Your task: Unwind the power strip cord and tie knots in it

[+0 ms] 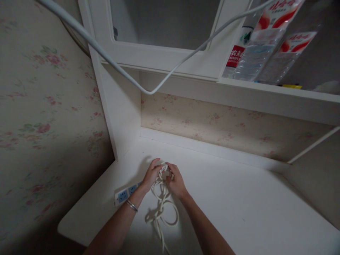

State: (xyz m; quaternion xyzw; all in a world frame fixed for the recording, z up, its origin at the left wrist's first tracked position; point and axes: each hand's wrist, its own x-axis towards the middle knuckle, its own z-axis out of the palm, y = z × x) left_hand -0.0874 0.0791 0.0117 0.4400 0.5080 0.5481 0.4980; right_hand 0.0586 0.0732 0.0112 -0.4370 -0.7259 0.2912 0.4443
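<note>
A tangled white power cord (170, 223) lies in loops on the white desk, its upper part lifted between my hands. My left hand (152, 174) is closed on the cord's bunched strands, index finger raised. Facing it, my right hand (176, 180) pinches a loop of the same cord with thumb and fingers. Partly hidden behind my left forearm is a white power strip (126, 194) with blue sockets. Where the cord meets the strip cannot be seen. A silver bangle (132, 205) circles my left wrist.
The white desk (225, 202) runs to the right below a cabinet (164, 58). Plastic bottles (255, 53) stand on a shelf at upper right. A thick grey-white cable (150, 92) hangs across the upper view. Floral wallpaper (47, 106) covers the left wall.
</note>
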